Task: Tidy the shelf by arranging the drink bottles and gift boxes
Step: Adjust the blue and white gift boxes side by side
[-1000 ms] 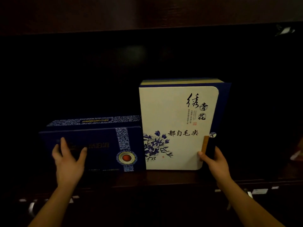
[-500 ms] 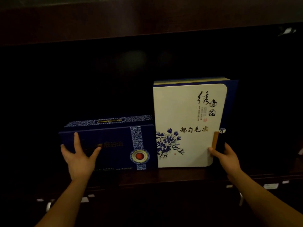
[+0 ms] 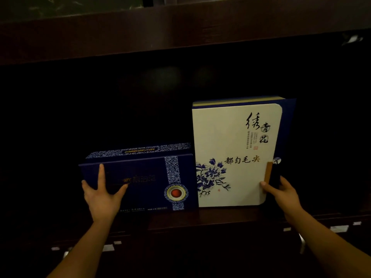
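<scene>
**Shelf inspection: two gift boxes under hand contact**

Forearms enter from the lower left and lower right of the frame, both bare. Small pale tags (image 3: 108, 247) sit along the dark front edge below the shelf, at lower left and lower right; their print is too dim to read.

Left hand (image 3: 102, 194), left of centre: fingers spread wide and laid flat on the front face of the dark blue gift box (image 3: 146, 181), near its left end. Index finger points up, thumb angles right. Nothing is enclosed in the hand.

Right hand (image 3: 281, 192), right of centre: thumb lies on the white front of the tall white gift box (image 3: 234, 157) at its lower right corner, fingers wrapped behind the edge, gripping it just below a brown strip clasp (image 3: 268, 172).

Both boxes stand on the dark wooden shelf (image 3: 176, 217), side by side and touching. The blue box is low and long, with a patterned band and a red roundel. The white box stands upright and taller, bearing blue flowers and calligraphy.

Behind them the shelf bay is unlit; its contents cannot be told. An upper shelf board (image 3: 180, 33) crosses the top of the frame.
</scene>
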